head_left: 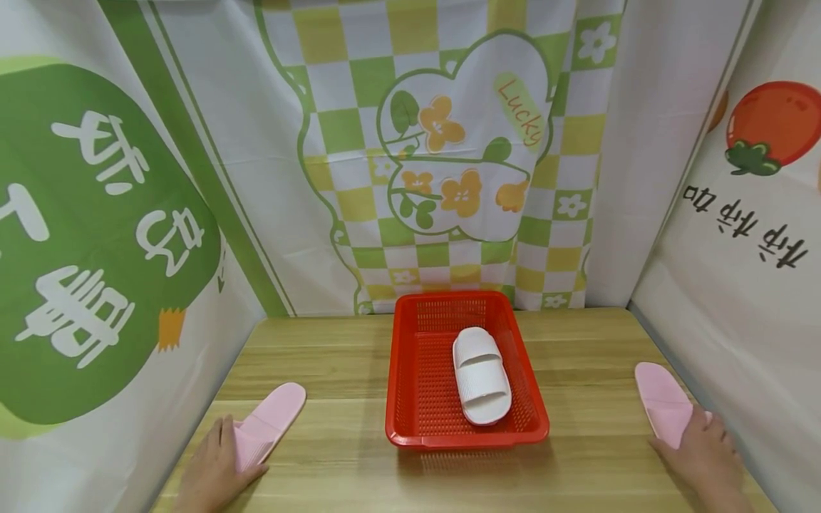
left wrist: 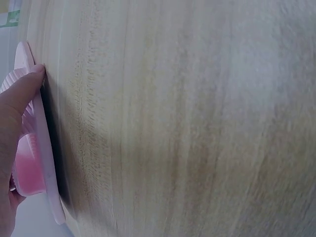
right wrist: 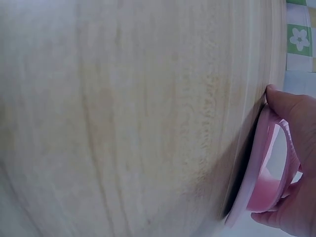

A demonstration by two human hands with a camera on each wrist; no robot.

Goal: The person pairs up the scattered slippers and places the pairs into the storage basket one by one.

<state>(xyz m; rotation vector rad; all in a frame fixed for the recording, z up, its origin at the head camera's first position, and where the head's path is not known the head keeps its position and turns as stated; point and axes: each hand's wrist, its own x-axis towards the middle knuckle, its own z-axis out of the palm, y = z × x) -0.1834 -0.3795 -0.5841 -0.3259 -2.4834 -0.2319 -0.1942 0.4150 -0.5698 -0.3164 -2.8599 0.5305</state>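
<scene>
A pink slipper (head_left: 269,420) lies at the lower left of the head frame on the wooden desk (head_left: 346,399), its toe pointing up and to the right. The left hand (head_left: 214,474) rests on its near end; in the left wrist view the fingers (left wrist: 22,91) curl over the strap and press against the sole edge, grasping that slipper (left wrist: 37,148).

A second pink slipper (head_left: 663,402) lies at the lower right of the head frame, close to the desk's right edge, its toe pointing up and to the left. The right hand (head_left: 705,456) covers its near end; the right wrist view shows the fingers (right wrist: 291,111) wrapped round the strap of this slipper (right wrist: 261,168), gripping it.

Between the two, at the middle of the desk, stands a red mesh basket (head_left: 410,399). Inside it lies a white slipper (head_left: 481,374), lengthwise, towards the basket's right half.

Printed cloth hangs behind and on both sides of the desk: a green and yellow checked flower curtain (head_left: 449,142) at the back.
</scene>
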